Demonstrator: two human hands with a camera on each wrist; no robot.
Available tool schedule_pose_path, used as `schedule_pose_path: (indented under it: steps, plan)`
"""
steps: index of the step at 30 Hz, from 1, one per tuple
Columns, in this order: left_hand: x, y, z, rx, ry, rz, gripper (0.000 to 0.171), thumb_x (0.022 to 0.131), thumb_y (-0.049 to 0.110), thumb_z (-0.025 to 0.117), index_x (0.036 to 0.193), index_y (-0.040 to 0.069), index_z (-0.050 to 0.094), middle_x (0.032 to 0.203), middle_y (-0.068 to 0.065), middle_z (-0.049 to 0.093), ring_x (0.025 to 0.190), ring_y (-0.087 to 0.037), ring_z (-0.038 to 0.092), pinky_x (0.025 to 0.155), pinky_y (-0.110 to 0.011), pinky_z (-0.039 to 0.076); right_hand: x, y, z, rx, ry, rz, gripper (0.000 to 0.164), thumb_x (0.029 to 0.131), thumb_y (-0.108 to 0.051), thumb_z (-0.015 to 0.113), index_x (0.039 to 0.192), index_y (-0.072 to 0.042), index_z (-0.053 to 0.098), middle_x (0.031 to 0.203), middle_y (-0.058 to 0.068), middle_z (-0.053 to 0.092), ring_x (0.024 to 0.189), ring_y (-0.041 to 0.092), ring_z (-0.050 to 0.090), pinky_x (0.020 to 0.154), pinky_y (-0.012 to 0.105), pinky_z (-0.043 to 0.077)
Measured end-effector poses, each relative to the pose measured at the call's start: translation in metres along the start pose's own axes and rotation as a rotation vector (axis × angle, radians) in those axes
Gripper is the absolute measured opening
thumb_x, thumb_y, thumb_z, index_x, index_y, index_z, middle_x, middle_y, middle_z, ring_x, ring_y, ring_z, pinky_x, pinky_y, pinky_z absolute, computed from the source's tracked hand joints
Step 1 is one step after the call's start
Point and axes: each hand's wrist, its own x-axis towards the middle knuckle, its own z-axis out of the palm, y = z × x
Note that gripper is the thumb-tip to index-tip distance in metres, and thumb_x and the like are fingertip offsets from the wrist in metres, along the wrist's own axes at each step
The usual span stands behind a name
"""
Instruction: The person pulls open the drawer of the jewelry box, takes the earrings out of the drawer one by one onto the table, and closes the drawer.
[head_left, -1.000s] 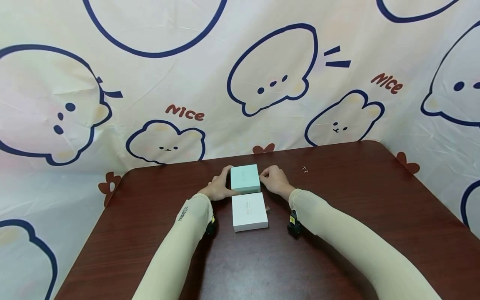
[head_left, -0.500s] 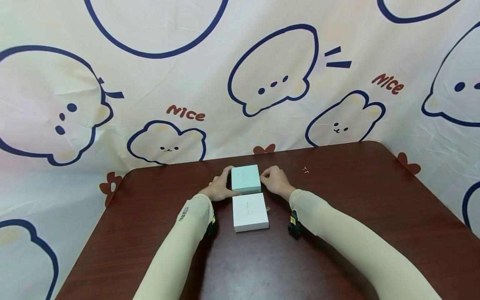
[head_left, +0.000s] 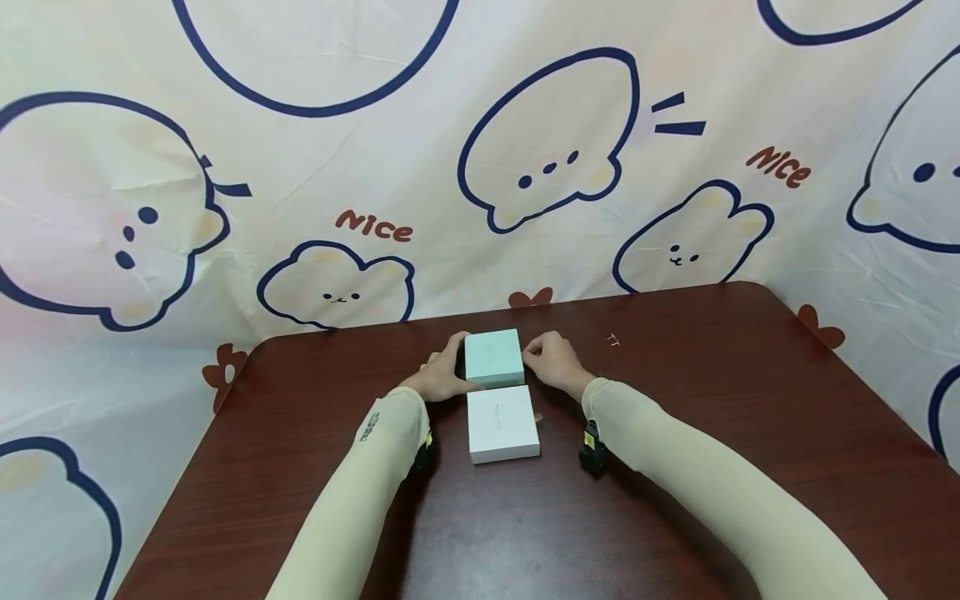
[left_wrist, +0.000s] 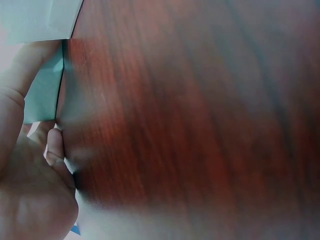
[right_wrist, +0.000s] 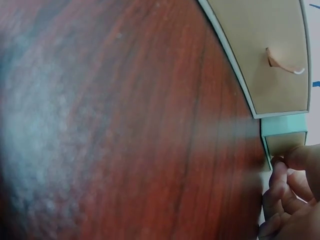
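A shallow, square-topped mint-green cardboard box (head_left: pixel 494 358) lies flat toward the far side of a dark reddish-brown wood-grain table (head_left: pixel 480 533). Its smooth, pale lid carries faint lettering too small to read; its near side is a slightly deeper green. The right wrist view shows its right end as a flat tan panel (right_wrist: pixel 282 141) framed by a thin green edge.

A person's left hand (head_left: pixel 441 375) grips the box's left side, thumb at the near corner and forefinger spread to the far one. The right hand (head_left: pixel 553 362) is at the tan end, thumb and forefinger pinched on a small brown piece (right_wrist: pixel 278 159), mostly hidden, the other fingers curled.

Just in front of the green box lies a similar white cardboard box (head_left: pixel 503 423), with faint lettering on top and a light-brown ribbon tab (right_wrist: pixel 284 62) sticking out of its tan right end.
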Motion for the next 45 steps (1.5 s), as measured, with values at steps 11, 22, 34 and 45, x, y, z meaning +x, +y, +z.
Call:
schedule_pose_path:
  steps: [11, 22, 34, 45]
  plan:
    - [0.001, 0.000, 0.003, 0.017, 0.032, 0.009, 0.102, 0.090, 0.034, 0.077, 0.162, 0.022, 0.006, 0.159, -0.022, 0.036, 0.148, -0.046, 0.025, 0.116, -0.065, 0.025, -0.003, -0.001, -0.002, 0.014, -0.005, 0.000, 0.023, 0.101, -0.017, 0.059, 0.099, -0.005, 0.079, 0.093, 0.010, 0.074, 0.077, 0.018, 0.061, 0.070, 0.028, 0.046]
    - [0.000, -0.001, 0.006, 0.036, 0.075, 0.019, 0.104, 0.088, 0.034, 0.080, 0.163, 0.023, 0.008, 0.161, -0.020, 0.035, 0.147, -0.047, 0.027, 0.117, -0.065, 0.025, -0.004, 0.000, -0.002, 0.015, 0.006, -0.011, 0.024, 0.100, -0.021, 0.063, 0.108, -0.005, 0.078, 0.106, 0.011, 0.075, 0.084, 0.018, 0.063, 0.072, 0.028, 0.047]
    - [-0.002, -0.005, 0.001, -0.019, 0.035, 0.043, 0.105, 0.089, 0.030, 0.078, 0.164, 0.023, 0.005, 0.166, -0.018, 0.024, 0.150, -0.044, 0.027, 0.114, -0.063, 0.034, -0.009, 0.008, -0.010, 0.008, 0.023, -0.051, 0.020, 0.098, -0.018, 0.065, 0.101, -0.004, 0.079, 0.098, 0.010, 0.075, 0.082, 0.018, 0.062, 0.074, 0.029, 0.048]
    - [-0.009, -0.004, -0.006, -0.078, 0.009, 0.089, 0.105, 0.089, 0.024, 0.078, 0.164, 0.018, 0.006, 0.167, -0.018, 0.021, 0.144, -0.044, 0.040, 0.113, -0.057, 0.039, -0.016, 0.014, -0.021, -0.001, 0.024, -0.060, 0.020, 0.098, -0.016, 0.063, 0.102, -0.003, 0.077, 0.094, 0.010, 0.073, 0.080, 0.018, 0.060, 0.075, 0.030, 0.048]
